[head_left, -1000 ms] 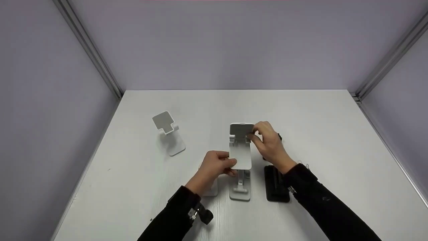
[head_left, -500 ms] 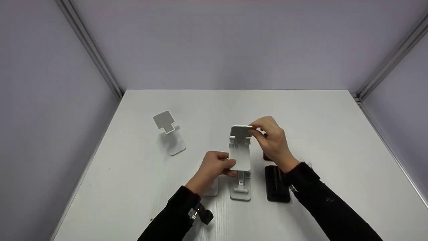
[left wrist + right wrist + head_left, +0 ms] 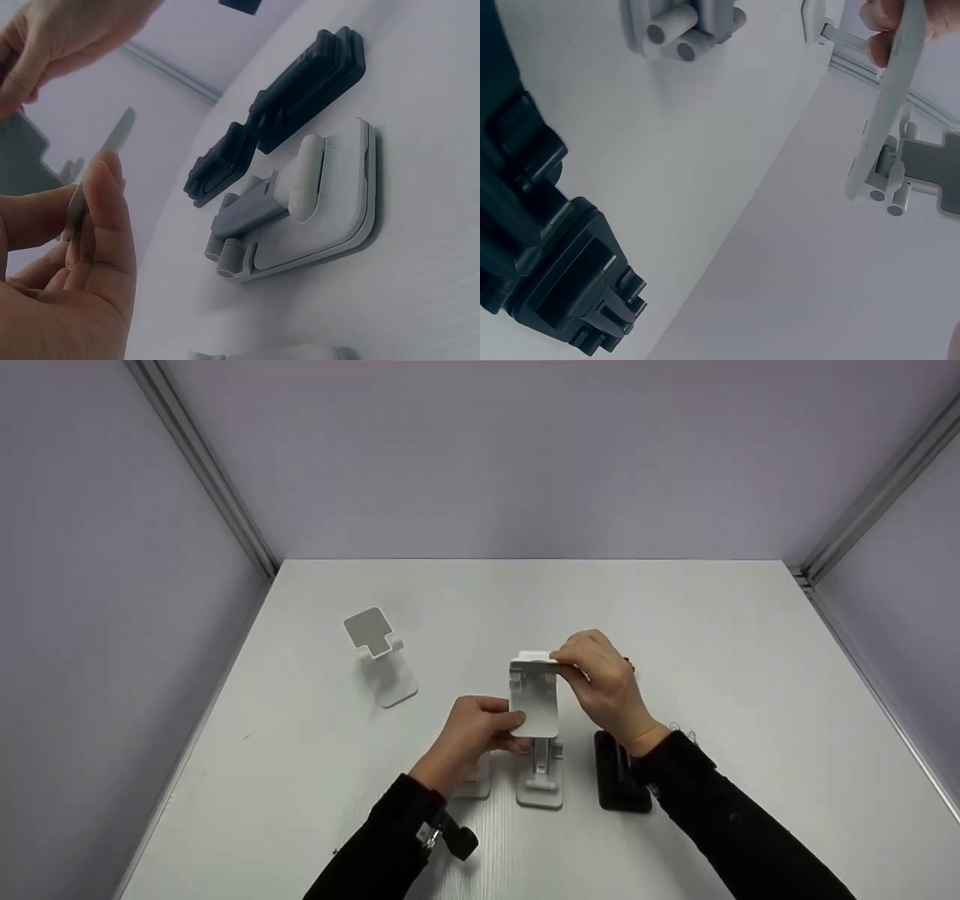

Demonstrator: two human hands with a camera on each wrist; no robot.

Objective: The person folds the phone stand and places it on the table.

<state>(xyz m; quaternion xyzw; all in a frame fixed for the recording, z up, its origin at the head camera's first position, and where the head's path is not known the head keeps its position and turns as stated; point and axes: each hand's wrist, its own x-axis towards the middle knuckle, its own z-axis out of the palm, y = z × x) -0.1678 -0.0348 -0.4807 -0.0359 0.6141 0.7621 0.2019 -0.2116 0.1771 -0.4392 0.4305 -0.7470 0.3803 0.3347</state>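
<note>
Both hands hold a white folding phone stand raised over the table. My left hand pinches the left edge of its lower plate between thumb and fingers. At the top right corner, my right hand pinches the hinged upper flap, seen nearly edge-on from the head. The right wrist view shows the hinge and the flap's grey pad. Below it a second white stand lies folded on the table, its arm laid flat. Another white stand is partly hidden by my left hand.
An unfolded white stand stands at the back left of the white table. To the right lies a black folded stand; another black one shows beside it in the right wrist view. Pale panels enclose the table.
The upper flap has tipped from showing its grey pad to nearly edge-on, turned by the right hand. The left hand keeps its pinch on the plate, shifted slightly left.
</note>
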